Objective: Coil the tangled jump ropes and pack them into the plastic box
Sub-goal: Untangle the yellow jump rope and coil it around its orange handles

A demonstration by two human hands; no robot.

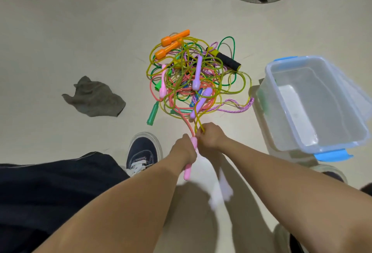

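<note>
Left hand (186, 150) grips a pink handle (189, 164), long axis running toward the tangle (193, 75). Right hand (209, 136) pinches yellow cord (198, 120); plastic box (269, 75) holds nothing.

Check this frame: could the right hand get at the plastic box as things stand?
Probably yes. The plastic box sits open on the floor, nothing between it and the right hand. But that hand's grip is on a yellow rope.

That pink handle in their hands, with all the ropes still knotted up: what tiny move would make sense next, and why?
Probably a gentle pull toward the body. The left hand grips the pink handle, whose salmon cord runs into the tangled pile. The right hand pinches a yellow cord beside it. The plastic box holds no rope yet.
</note>
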